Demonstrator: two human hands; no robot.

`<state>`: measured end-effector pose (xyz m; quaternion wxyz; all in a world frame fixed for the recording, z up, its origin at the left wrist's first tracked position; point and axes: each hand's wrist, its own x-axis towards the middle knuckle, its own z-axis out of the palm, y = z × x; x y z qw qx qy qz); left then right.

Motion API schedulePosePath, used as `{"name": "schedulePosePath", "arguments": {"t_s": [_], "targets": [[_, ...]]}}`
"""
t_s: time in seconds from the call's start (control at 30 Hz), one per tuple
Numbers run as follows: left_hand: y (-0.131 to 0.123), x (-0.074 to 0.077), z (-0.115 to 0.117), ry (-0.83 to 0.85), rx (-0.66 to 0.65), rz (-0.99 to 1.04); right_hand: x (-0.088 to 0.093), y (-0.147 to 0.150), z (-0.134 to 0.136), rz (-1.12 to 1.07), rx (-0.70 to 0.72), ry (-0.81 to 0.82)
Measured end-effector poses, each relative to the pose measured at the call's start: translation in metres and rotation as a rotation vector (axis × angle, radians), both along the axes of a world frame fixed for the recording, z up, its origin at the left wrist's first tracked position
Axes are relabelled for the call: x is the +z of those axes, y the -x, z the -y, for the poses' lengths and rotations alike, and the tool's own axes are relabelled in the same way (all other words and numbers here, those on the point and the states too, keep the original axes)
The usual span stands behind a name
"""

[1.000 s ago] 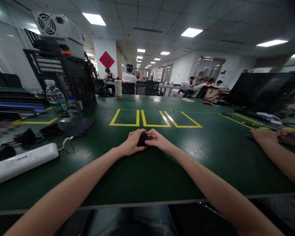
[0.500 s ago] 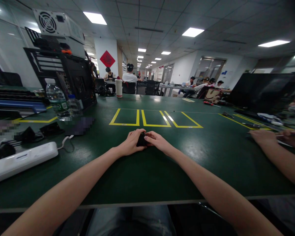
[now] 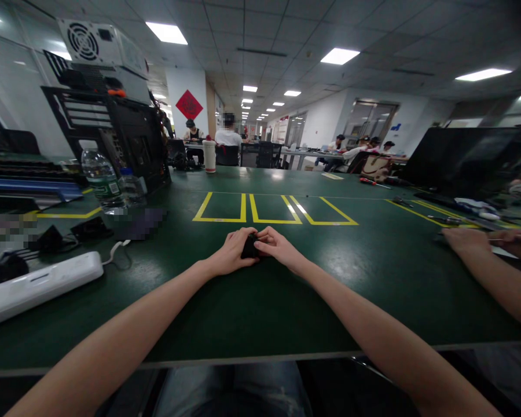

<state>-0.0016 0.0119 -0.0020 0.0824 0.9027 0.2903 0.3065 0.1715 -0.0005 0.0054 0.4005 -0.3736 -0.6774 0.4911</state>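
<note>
Together, the curled left hand [image 3: 235, 252] and right hand [image 3: 279, 248] hold a black object [image 3: 249, 248]; leftward, a clear bottle [image 3: 101, 180], contents indistinct.

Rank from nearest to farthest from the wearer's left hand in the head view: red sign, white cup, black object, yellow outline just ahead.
1. Black object: touching the left hand.
2. Yellow outline: ahead, on the table.
3. White cup: near the table's far edge.
4. Red sign: on the pillar beyond.
</note>
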Motion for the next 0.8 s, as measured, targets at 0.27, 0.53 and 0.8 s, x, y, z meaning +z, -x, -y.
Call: {"name": "schedulePosePath", "arguments": {"t_s": [0.27,0.53,0.8], "targets": [[0.0017,0.0022,0.0016,0.019,0.003,-0.008,-0.0014,-0.0042,-0.0024,0.069,0.018,0.012],[0.0008,0.0028,0.0023,0.018,0.007,-0.007,0.0051,-0.0009,0.0039,0.003,0.008,-0.022],[0.0009,0.003,0.0024,0.016,0.002,-0.003,0.0008,-0.001,-0.0011,0.038,-0.031,0.061]]}}
